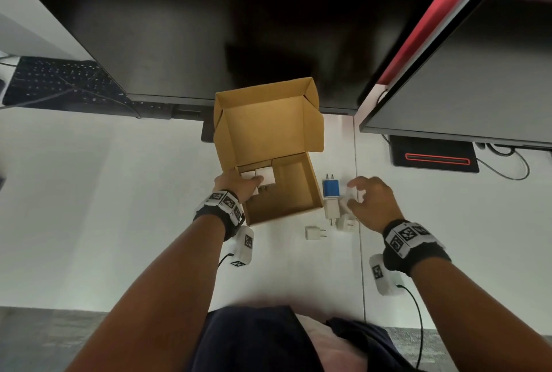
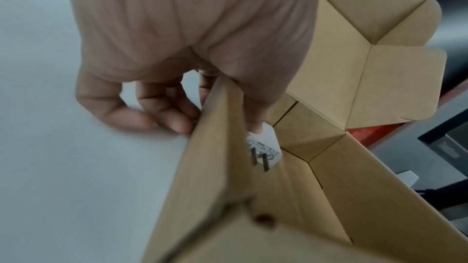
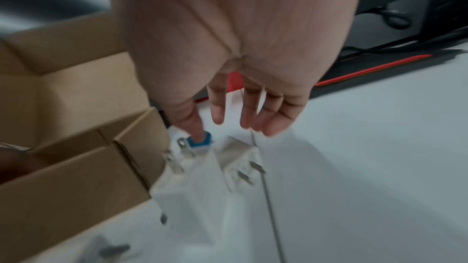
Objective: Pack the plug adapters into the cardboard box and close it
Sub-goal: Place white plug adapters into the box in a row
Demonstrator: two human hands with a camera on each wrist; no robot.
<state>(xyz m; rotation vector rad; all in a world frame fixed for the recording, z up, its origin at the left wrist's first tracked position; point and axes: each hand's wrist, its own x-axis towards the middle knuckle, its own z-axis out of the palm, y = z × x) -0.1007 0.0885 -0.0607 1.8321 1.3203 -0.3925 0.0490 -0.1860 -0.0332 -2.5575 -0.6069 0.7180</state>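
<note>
The open cardboard box (image 1: 286, 213) stands mid-table with its lid (image 1: 268, 127) upright. White plug adapters (image 1: 264, 176) lie in its back left corner. My left hand (image 1: 242, 185) grips the box's left wall (image 2: 215, 167): fingers curled outside on the table, thumb inside pressing a white adapter (image 2: 266, 143). My right hand (image 1: 370, 198) hovers, fingers spread, over loose adapters right of the box: a blue adapter (image 1: 331, 188), a white one (image 1: 331, 207) below it, a small one (image 1: 313, 233) nearer me. In the right wrist view the thumb touches the blue adapter (image 3: 200, 143) beside a white adapter (image 3: 240, 159).
Two dark monitors overhang the back of the white table (image 1: 119, 192). A keyboard (image 1: 59, 82) lies far left. A black base with a red line (image 1: 433, 158) and cables sit at the back right. The table's front edge is near my lap.
</note>
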